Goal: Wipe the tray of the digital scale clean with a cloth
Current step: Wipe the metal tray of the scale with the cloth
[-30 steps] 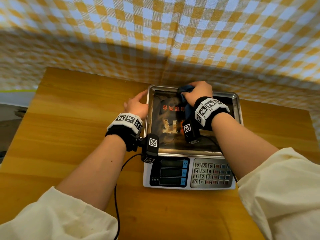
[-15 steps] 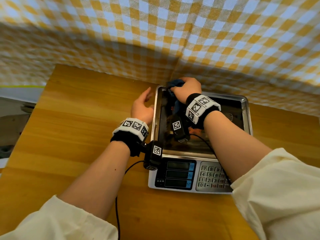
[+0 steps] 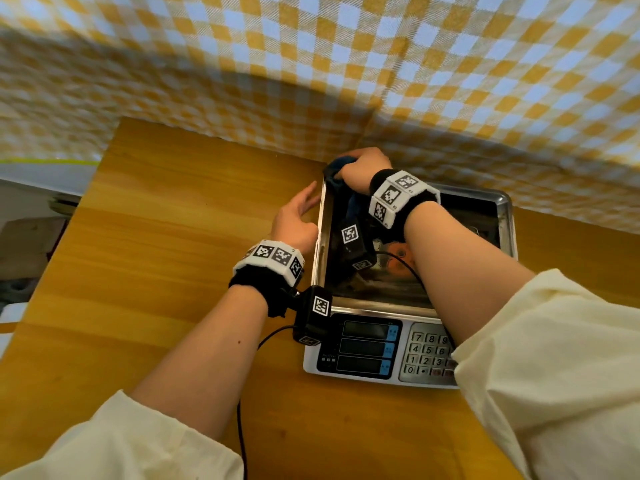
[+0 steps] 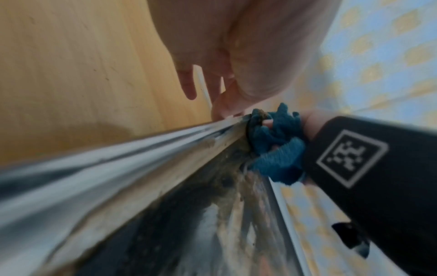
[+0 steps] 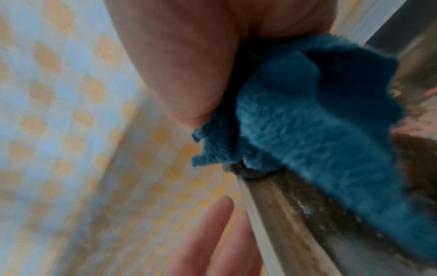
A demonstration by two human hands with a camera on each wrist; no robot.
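The digital scale (image 3: 377,351) sits on the wooden table with its steel tray (image 3: 504,216) on top. My right hand (image 3: 363,166) grips a bunched blue cloth (image 3: 334,171) and presses it into the tray's far left corner. In the right wrist view the cloth (image 5: 307,121) covers the smeared rim (image 5: 279,201). My left hand (image 3: 294,216) rests with straight fingers against the outside of the tray's left rim (image 3: 318,237), holding nothing. The left wrist view shows the left fingers (image 4: 189,82) beside the rim (image 4: 141,155) and the cloth (image 4: 276,142) at the corner. The tray floor (image 4: 212,224) looks dirty.
A yellow and blue checked curtain (image 3: 346,64) hangs right behind the scale. The wooden table (image 3: 156,254) stretches to the left and front. The scale's displays (image 3: 367,348) and keypad (image 3: 427,355) face me. A black cable (image 3: 242,427) runs off the near edge.
My right hand has slid the cloth from the tray's far middle into the far left corner. My left hand has stayed by the left rim. My head has turned left.
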